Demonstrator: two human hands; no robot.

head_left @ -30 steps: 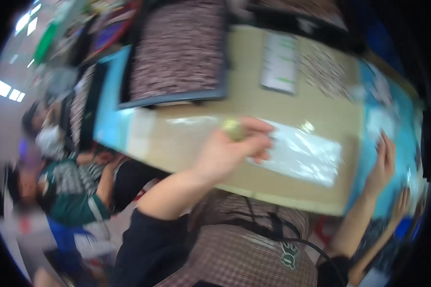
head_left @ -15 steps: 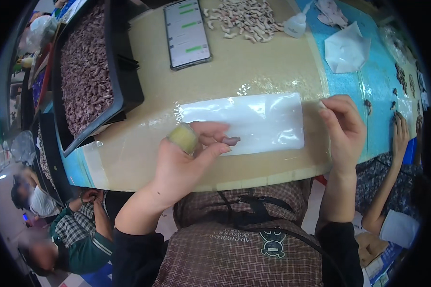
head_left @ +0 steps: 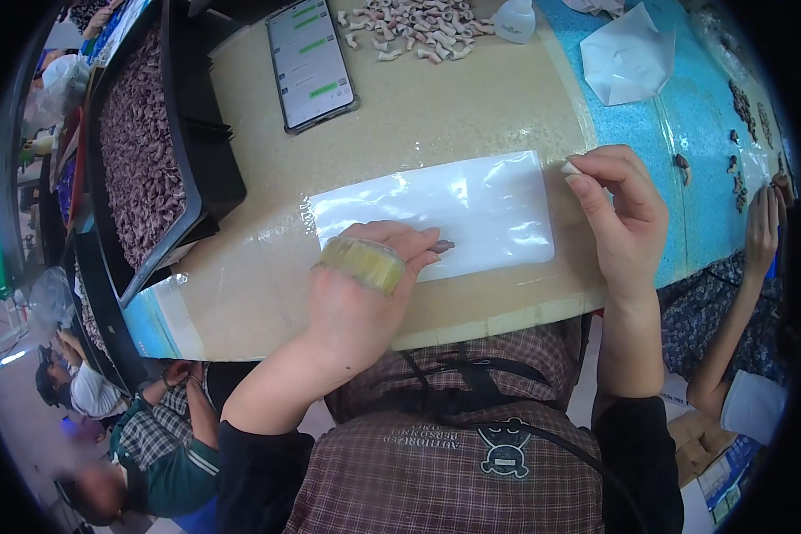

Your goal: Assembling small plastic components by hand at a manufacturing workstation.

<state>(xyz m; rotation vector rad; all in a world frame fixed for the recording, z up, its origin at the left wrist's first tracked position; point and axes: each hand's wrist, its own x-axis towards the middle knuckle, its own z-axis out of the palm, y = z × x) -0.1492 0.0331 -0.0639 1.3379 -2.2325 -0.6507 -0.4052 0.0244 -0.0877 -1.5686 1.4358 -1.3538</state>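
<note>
Pinching clear bag (head_left: pixel 454 209) near table edge (head_left: pixel 489 316).

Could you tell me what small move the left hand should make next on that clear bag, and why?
Probably slide the small brown piece further into the clear bag. The left hand, a tape roll on its fingers, presses that piece at the bag's lower edge, while the right hand pinches the bag's right end.

Dark pushed-up sleeves, brown plaid apron with black straps, bare hands.
</note>
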